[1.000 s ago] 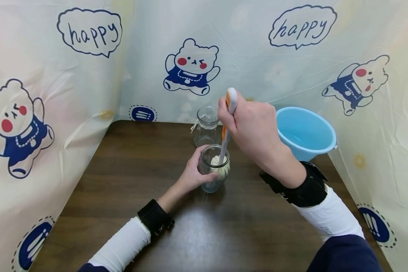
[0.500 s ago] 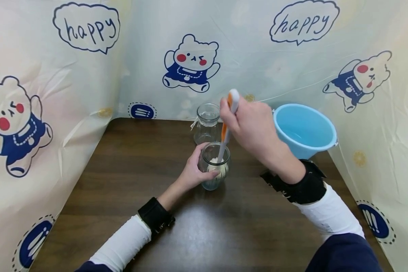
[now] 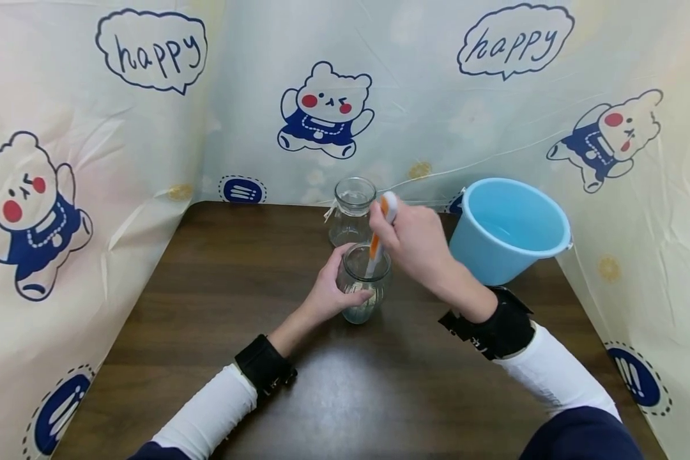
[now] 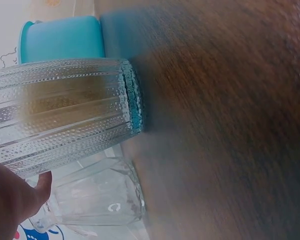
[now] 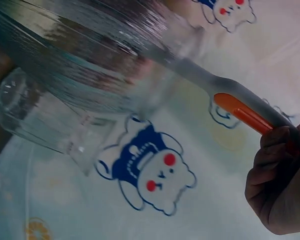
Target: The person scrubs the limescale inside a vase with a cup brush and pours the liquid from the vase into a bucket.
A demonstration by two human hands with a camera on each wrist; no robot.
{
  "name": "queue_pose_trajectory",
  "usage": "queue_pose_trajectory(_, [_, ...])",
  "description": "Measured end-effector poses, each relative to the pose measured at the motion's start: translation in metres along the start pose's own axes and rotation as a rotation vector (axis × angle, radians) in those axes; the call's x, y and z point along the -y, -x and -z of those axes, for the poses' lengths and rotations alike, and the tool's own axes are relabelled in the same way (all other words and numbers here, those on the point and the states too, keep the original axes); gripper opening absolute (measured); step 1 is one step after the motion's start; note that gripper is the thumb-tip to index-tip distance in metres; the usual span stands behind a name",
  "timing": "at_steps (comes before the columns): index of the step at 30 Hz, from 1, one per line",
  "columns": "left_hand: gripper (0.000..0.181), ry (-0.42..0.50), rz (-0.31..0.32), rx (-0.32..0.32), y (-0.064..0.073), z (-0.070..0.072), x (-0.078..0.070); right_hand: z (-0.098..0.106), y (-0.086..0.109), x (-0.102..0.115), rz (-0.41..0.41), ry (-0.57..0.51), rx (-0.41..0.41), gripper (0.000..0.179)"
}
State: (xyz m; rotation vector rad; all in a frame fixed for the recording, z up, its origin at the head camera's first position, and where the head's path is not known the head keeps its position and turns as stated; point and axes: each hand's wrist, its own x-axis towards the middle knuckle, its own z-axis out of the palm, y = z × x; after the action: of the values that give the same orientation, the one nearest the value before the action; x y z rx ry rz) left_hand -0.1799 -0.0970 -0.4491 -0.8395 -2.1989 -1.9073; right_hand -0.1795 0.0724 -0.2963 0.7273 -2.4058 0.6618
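My left hand [image 3: 329, 291] grips a ribbed clear glass jar [image 3: 361, 312] standing upright on the table, thumb across its near side. My right hand [image 3: 416, 246] holds the white and orange handle of a bottle brush [image 3: 375, 246] that slants down through the jar's mouth. Its cream head shows blurred through the glass in the left wrist view, inside the jar [image 4: 115, 107]. In the right wrist view, curled fingers [image 5: 272, 155] wrap the brush handle [image 5: 245, 112]. Just behind the jar stands a second clear glass jar [image 3: 345, 227] with a string at its neck.
A light blue bucket [image 3: 485, 249] stands at the back right, beyond my right hand. The dark wooden table [image 3: 207, 287] ends at a printed curtain [image 3: 425, 76] at the back and on both sides.
My right hand has moved downward, pushing the brush deeper into the jar, so the handle's top sits lower. My left hand keeps its hold on the jar in nearly the same place.
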Motion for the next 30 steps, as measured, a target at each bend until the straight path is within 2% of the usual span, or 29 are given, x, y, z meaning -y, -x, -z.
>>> queue_pose_trajectory(4, [0.083, -0.015, -0.02, -0.014, 0.0, -0.001, -0.002, 0.023, -0.01, 0.004, -0.034, -0.091, -0.062, 0.044])
queue_pose_trajectory(7, [0.084, -0.03, -0.028, -0.024, -0.001, 0.0, -0.002, 0.03, -0.011, 0.006, -0.055, -0.141, -0.071, 0.044])
queue_pose_trajectory(12, [0.084, -0.027, -0.018, -0.012, -0.002, 0.001, -0.002, 0.006, 0.002, -0.003, -0.022, -0.116, -0.021, 0.038])
queue_pose_trajectory(15, [0.083, -0.025, -0.008, -0.004, -0.002, 0.001, -0.002, -0.004, 0.008, -0.009, -0.029, -0.11, 0.01, 0.038])
queue_pose_trajectory(23, [0.084, -0.032, -0.011, -0.014, -0.001, -0.001, -0.001, 0.016, -0.003, -0.009, -0.113, -0.257, -0.052, 0.045])
queue_pose_trajectory(26, [0.083, -0.029, -0.011, -0.014, -0.001, 0.0, -0.001, 0.012, 0.001, -0.009, -0.088, -0.26, -0.042, 0.042])
queue_pose_trajectory(30, [0.083, -0.026, -0.002, -0.011, 0.0, 0.0, -0.001, -0.006, 0.011, -0.012, -0.037, -0.204, -0.004, 0.037])
